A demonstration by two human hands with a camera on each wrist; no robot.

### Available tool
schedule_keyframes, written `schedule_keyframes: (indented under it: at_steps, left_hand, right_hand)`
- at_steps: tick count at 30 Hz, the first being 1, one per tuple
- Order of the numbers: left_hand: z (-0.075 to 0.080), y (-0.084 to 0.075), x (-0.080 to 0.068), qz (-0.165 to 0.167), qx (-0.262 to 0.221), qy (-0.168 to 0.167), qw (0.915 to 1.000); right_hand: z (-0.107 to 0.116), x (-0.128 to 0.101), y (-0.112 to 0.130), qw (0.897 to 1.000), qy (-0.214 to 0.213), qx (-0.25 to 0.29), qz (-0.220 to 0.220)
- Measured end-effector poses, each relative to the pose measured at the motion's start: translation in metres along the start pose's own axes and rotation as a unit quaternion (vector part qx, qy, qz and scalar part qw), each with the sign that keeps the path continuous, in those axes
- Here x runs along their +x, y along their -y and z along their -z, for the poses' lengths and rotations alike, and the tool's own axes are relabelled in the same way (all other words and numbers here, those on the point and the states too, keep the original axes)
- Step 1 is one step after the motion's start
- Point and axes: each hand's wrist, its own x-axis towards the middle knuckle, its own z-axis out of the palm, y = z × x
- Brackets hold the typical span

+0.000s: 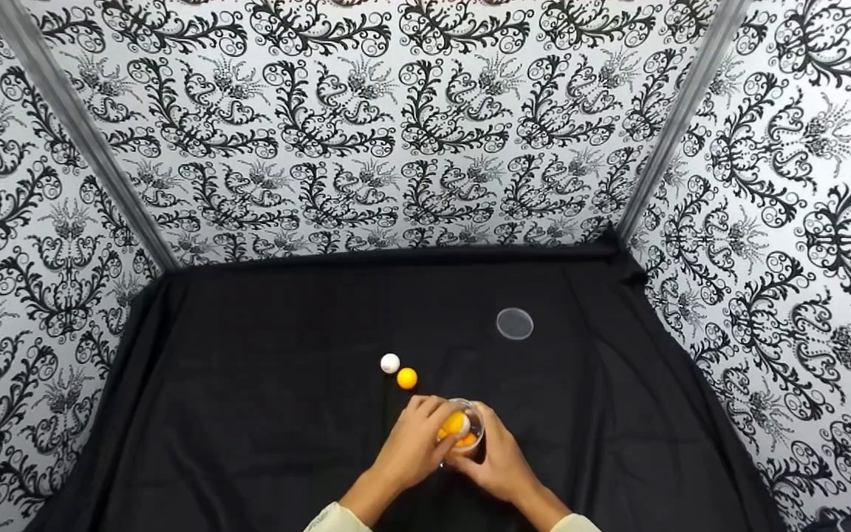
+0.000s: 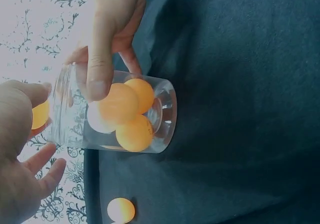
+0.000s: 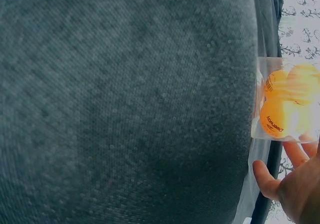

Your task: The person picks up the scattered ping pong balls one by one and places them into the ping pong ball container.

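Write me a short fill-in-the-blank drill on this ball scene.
1. The right hand holds a clear ____ with balls inside.
2. The left hand pinches an ____ ball over its rim.
3. On the black cloth beside the loose orange ball lies a ____ one.

Missing words: cup; orange; white

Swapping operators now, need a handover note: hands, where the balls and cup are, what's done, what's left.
Left hand: pinches an orange ball at the mouth of the clear cup.
Right hand: grips the cup's side, holding it upright on the black cloth.
In the cup: several orange balls and at least one white one.
On the cloth beyond the cup: one white ball and one loose orange ball, side by side. The clear round lid lies apart, to the far right.
Done: most balls are in.
Left, likely: release the held ball, add the loose two, perhaps fit the lid.
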Motion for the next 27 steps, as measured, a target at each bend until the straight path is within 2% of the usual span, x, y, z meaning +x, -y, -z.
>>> schedule_keyframes:
  at_steps: [8, 20, 27]
  left_hand:
    - [-0.0034, -0.0005, -0.0039, 0.016, -0.006, -0.005, 0.9998]
    - [-0.0056, -0.0015, -0.0081, 0.044, -0.018, 0.008, 0.9988]
    - [-0.0050, -0.0029, -0.0065, 0.056, -0.022, 0.011, 0.9981]
  right_hand:
    - [0.0000, -0.0006, -0.0014, 1.000, 0.006, -0.005, -0.007]
    - [-0.0013, -0.0006, -0.0026, 1.000, 0.001, 0.005, -0.006]
    - [-0.0003, -0.0017, -0.0038, 0.999, 0.026, -0.007, -0.028]
